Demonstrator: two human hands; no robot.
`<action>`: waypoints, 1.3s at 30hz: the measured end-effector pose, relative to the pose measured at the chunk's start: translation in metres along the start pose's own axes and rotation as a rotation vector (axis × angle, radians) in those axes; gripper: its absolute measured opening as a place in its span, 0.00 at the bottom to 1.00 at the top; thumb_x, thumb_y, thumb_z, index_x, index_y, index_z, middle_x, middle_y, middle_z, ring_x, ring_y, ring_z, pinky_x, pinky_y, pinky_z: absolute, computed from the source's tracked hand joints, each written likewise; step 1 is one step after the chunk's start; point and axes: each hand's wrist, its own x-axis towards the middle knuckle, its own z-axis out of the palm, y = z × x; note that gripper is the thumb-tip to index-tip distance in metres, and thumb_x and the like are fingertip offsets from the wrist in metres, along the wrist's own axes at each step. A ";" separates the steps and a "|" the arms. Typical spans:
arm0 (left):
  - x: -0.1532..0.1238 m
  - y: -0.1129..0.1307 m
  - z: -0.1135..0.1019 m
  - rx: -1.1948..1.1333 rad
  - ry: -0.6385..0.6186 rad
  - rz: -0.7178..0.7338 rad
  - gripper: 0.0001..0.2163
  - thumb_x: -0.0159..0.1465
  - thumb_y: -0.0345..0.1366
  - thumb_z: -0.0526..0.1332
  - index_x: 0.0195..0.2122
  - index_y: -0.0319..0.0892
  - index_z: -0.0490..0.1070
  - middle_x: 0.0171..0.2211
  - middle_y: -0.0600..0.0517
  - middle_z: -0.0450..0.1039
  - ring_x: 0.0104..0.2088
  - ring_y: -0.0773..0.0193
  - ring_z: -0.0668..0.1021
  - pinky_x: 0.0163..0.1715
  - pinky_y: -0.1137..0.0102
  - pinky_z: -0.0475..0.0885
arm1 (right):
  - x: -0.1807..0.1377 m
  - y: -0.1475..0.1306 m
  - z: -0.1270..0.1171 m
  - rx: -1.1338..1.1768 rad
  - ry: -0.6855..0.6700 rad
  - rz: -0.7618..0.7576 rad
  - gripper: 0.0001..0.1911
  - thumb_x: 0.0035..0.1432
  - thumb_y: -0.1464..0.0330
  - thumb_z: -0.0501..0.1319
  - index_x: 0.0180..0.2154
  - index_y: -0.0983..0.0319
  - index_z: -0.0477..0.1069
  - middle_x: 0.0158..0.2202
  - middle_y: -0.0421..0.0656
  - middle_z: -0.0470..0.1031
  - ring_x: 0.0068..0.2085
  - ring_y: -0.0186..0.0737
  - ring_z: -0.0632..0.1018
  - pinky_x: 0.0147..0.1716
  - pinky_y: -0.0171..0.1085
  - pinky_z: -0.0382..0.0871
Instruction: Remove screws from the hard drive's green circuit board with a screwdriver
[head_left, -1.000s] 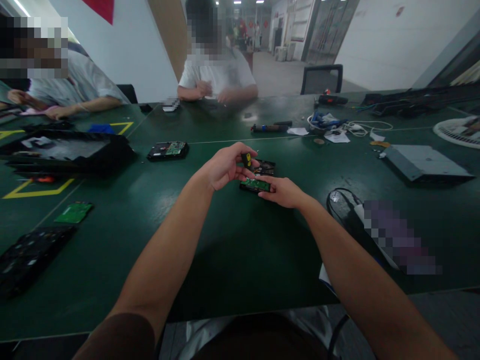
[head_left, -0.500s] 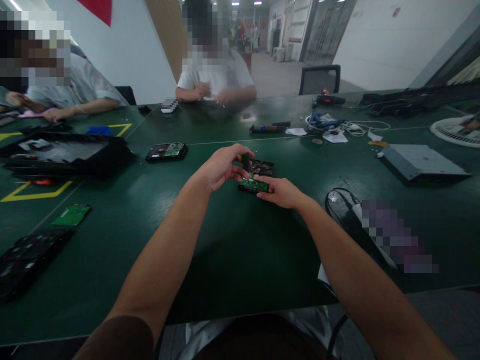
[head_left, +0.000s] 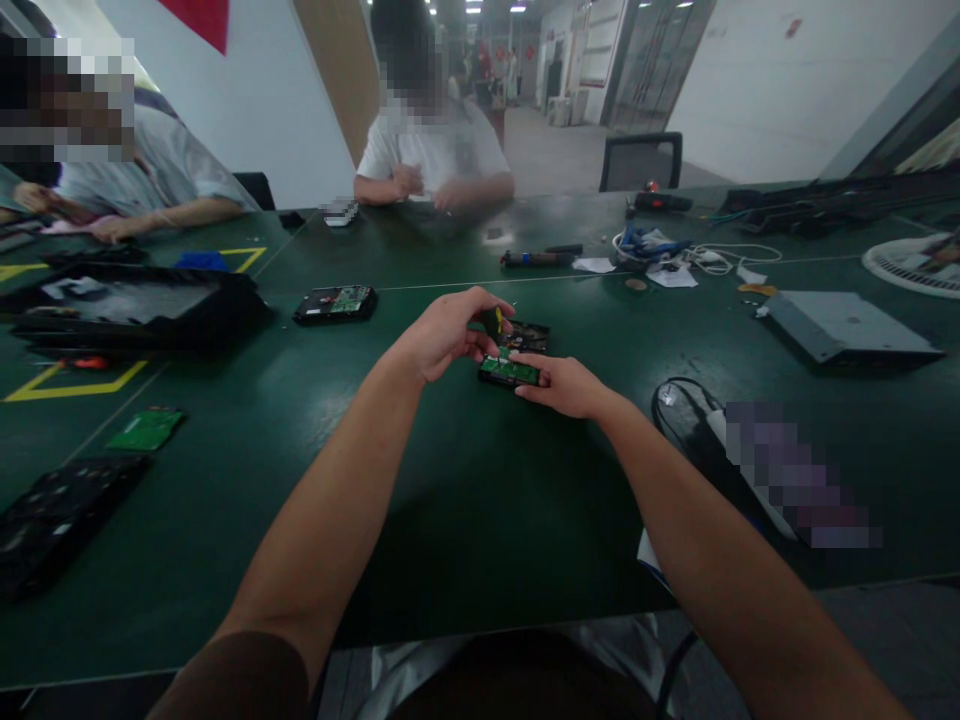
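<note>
A small hard drive point(head_left: 517, 340) lies on the dark green table, its dark metal part at the back and a green circuit board point(head_left: 510, 371) along its near side. My left hand point(head_left: 459, 332) is closed around the short black and yellow handle of a screwdriver point(head_left: 492, 320), held upright over the drive. Its tip is hidden behind my fingers, so contact with a screw cannot be made out. From the right, my right hand point(head_left: 559, 384) grips the drive's near right corner, fingers on top of the board and thumb at the front edge.
Left are a black casing point(head_left: 142, 305), another hard drive point(head_left: 335, 304), a loose green board point(head_left: 148, 429) and a black part point(head_left: 67, 515). Right are a grey metal box point(head_left: 851, 325), a cable point(head_left: 667, 400) and bundled wires point(head_left: 652, 242). Two people sit across the table.
The screwdriver handle has turned in my left fingers and shows more yellow. My right hand keeps its grip on the drive. The whole view has shifted very slightly.
</note>
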 end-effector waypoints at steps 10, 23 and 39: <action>-0.002 0.002 0.000 0.021 0.061 0.017 0.13 0.62 0.42 0.63 0.39 0.38 0.80 0.41 0.43 0.80 0.24 0.67 0.78 0.21 0.72 0.69 | 0.000 0.002 0.000 0.002 -0.002 -0.010 0.36 0.65 0.56 0.68 0.71 0.49 0.64 0.36 0.40 0.80 0.34 0.41 0.77 0.39 0.39 0.66; 0.002 -0.001 0.000 -0.050 0.065 -0.020 0.12 0.61 0.42 0.62 0.37 0.37 0.77 0.37 0.43 0.80 0.24 0.66 0.77 0.21 0.72 0.69 | 0.001 0.004 0.001 0.009 -0.006 -0.017 0.36 0.65 0.56 0.67 0.72 0.49 0.64 0.36 0.41 0.79 0.35 0.39 0.77 0.37 0.38 0.64; 0.004 -0.002 0.000 -0.073 0.124 -0.003 0.11 0.60 0.44 0.63 0.36 0.40 0.74 0.37 0.45 0.80 0.23 0.67 0.78 0.20 0.72 0.67 | 0.000 0.003 0.001 0.004 -0.001 -0.013 0.37 0.65 0.56 0.68 0.72 0.50 0.63 0.35 0.39 0.79 0.34 0.39 0.77 0.38 0.38 0.64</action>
